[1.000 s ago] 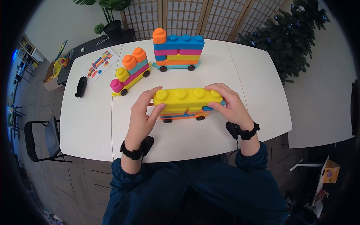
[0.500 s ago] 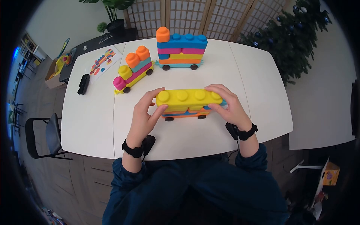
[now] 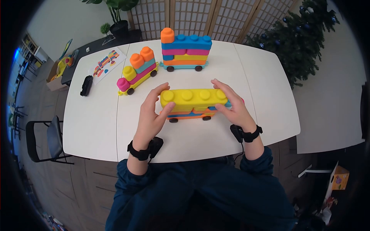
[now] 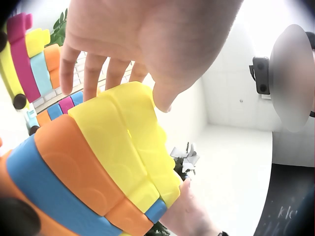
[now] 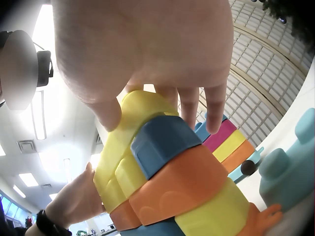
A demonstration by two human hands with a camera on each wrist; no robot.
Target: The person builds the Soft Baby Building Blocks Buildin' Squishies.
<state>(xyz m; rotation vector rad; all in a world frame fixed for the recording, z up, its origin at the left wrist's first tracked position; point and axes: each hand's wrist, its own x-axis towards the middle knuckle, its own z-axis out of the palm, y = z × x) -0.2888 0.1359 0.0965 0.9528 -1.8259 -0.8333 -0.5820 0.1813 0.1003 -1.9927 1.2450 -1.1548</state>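
Note:
Between both hands stands a wheeled brick car (image 3: 191, 115) with orange, blue and yellow layers, topped by a long yellow brick (image 3: 184, 101) with several studs. My left hand (image 3: 153, 111) is at its left end, thumb by the front face and straight fingers behind. At the right end, my right hand (image 3: 236, 109) has its thumb at the front edge and its fingers extended past the back. The left wrist view shows straight fingers beside the yellow brick (image 4: 120, 132). In the right wrist view, a dark blue brick (image 5: 165, 142) sits under the yellow one.
Behind stands a taller brick car (image 3: 186, 52), with a lower one (image 3: 138, 73) to its left. A printed picture sheet (image 3: 110, 63) and a black object (image 3: 86, 85) lie at the left. Beside my right hand is a teal brick (image 5: 290, 162).
The fingers of both hands have straightened and lifted off the yellow brick's top edges, spreading slightly outward. The brick car stays in about the same place.

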